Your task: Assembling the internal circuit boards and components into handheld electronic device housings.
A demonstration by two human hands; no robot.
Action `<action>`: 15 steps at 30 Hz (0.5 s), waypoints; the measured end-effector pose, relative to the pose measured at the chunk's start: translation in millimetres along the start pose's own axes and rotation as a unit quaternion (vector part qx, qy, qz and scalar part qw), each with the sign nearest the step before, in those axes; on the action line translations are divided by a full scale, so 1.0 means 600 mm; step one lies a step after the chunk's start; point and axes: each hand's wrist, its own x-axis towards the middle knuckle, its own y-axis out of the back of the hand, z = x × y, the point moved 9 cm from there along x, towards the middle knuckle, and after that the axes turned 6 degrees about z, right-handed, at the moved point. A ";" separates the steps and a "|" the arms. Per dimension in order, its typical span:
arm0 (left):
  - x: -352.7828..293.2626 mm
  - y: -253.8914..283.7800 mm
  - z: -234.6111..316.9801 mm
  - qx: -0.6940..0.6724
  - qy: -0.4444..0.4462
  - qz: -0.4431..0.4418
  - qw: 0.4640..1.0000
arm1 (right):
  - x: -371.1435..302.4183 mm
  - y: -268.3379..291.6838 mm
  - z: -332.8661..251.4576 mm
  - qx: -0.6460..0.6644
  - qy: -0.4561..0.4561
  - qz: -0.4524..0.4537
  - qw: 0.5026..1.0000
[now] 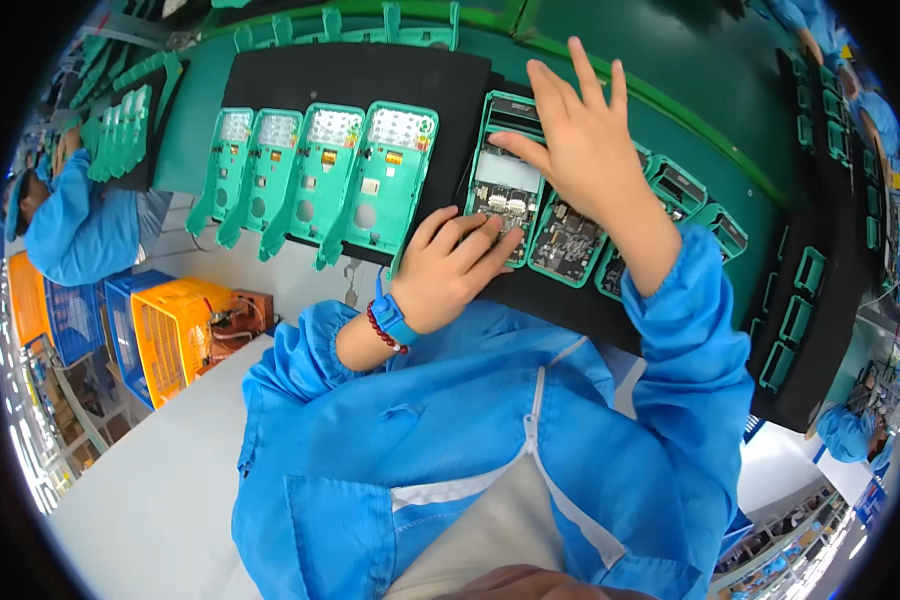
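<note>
My left hand (448, 268) lies over the lower left corner of a green housing (480, 180) fitted with a dark circuit board (508, 205) and a pale rectangular panel (508, 170). Its fingers are stretched out and slightly apart, with the tips at the board's lower end. Above the same housing's right side, my right hand (592, 150) is spread wide, thumb toward the panel, holding nothing. Whether it touches the housing cannot be told. Just right of that housing is a second one with a circuit board (568, 243), partly covered by my right hand and forearm.
Several green housing shells (398, 185) stand in a row on a black mat (270, 85) at left. More housings with boards (678, 188) continue beyond my right forearm. A blue wrist strap (392, 318) circles my left wrist. A co-worker (90, 220) sits far left near yellow crates (173, 335).
</note>
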 end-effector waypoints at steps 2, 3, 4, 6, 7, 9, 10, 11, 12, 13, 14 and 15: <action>0.011 0.025 -0.005 -0.032 0.025 0.044 0.998 | 0.001 0.051 0.006 0.112 -0.070 0.031 0.991; 0.021 0.045 -0.005 -0.059 0.041 0.065 0.995 | -0.011 0.080 0.017 0.204 -0.125 0.056 0.969; 0.029 0.059 -0.015 -0.118 0.074 0.080 0.987 | -0.026 0.100 0.026 0.297 -0.176 0.077 0.935; 0.029 0.071 -0.040 -0.306 0.182 0.130 0.925 | -0.061 0.136 0.033 0.377 -0.225 0.128 0.890; 0.015 0.063 -0.051 -0.450 0.298 0.155 0.827 | -0.083 0.137 0.040 0.415 -0.256 0.146 0.861; 0.001 0.074 -0.063 -0.511 0.298 0.209 0.778 | -0.114 0.136 0.037 0.441 -0.263 0.143 0.846; -0.006 0.065 -0.066 -0.621 0.308 0.264 0.671 | -0.127 0.134 0.031 0.456 -0.264 0.142 0.838; -0.011 0.059 -0.064 -0.679 0.342 0.267 0.592 | -0.133 0.128 0.023 0.458 -0.275 0.099 0.839; -0.013 0.056 -0.060 -0.730 0.377 0.261 0.507 | -0.144 0.121 0.016 0.474 -0.280 0.081 0.831; -0.023 0.041 -0.065 -0.751 0.400 0.239 0.468 | -0.150 0.113 0.010 0.503 -0.276 0.073 0.816; -0.031 0.030 -0.067 -0.780 0.401 0.233 0.421 | -0.155 0.101 0.003 0.556 -0.293 0.059 0.775; -0.038 0.022 -0.064 -0.805 0.403 0.225 0.373 | -0.157 0.100 -0.006 0.555 -0.318 0.034 0.768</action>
